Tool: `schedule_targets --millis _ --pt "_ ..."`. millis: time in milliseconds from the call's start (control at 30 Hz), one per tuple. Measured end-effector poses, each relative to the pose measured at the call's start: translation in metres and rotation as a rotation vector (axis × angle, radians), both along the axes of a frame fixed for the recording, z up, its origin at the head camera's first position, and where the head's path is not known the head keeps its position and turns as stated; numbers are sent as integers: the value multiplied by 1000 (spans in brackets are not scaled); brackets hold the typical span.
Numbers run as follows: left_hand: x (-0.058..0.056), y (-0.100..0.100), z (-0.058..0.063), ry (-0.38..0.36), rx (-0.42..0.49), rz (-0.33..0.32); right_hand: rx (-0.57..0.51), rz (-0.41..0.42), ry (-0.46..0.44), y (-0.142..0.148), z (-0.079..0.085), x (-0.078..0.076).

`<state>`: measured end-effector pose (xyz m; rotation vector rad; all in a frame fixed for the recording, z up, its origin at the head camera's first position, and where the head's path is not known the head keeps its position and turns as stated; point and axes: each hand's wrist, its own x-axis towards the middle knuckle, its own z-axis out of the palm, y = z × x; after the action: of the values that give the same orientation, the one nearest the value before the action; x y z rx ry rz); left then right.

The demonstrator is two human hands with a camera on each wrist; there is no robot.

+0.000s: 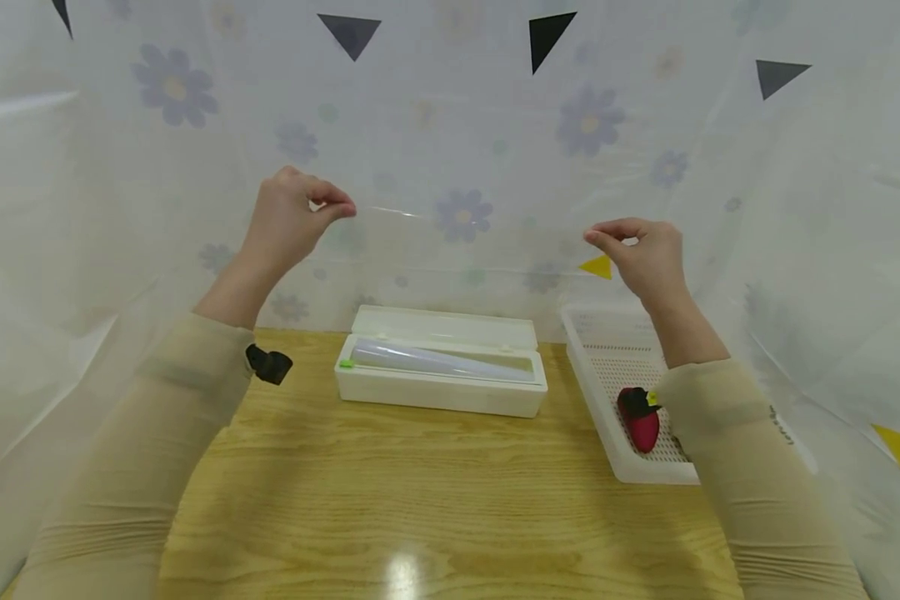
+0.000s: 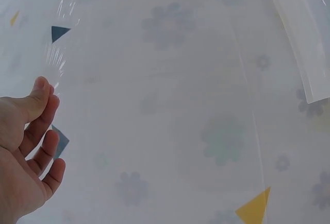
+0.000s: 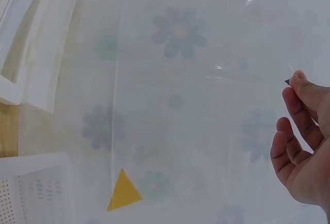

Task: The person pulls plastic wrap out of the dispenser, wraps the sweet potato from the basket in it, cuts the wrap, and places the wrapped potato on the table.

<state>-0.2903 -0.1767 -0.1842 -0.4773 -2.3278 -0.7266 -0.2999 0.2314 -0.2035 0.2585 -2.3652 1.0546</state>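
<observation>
Raised in front of the curtain, my left hand point(image 1: 288, 208) pinches the edge of a sheet of clear plastic film point(image 1: 393, 212) between thumb and fingers. My right hand point(image 1: 645, 254) pinches at the opposite side, thumb against forefinger. The film is nearly invisible; only glints and fine creases point(image 2: 55, 56) by the left fingertips and shiny streaks point(image 3: 217, 68) in the right wrist view show it. Below and between the hands stands a long white film dispenser box point(image 1: 438, 396), its lid point(image 1: 446, 325) tipped back and a film roll point(image 1: 435, 360) inside.
A white perforated basket point(image 1: 592, 400) stands on the wooden table point(image 1: 435, 483) at the right, under my right forearm. In it lies a dark red oblong item point(image 1: 645, 433), partly hidden by the black wrist camera. Behind hangs a flowered translucent curtain point(image 1: 465, 125) with triangle patterns.
</observation>
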Motion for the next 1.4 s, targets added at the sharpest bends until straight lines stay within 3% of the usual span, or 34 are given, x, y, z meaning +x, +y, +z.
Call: schedule_targets --millis 533,1400 --pt "1 0 8 16 4 -2 -22 -8 -18 0 7 -2" --pt "4 2 25 40 -41 -3 -64 -8 57 -2 19 -4"
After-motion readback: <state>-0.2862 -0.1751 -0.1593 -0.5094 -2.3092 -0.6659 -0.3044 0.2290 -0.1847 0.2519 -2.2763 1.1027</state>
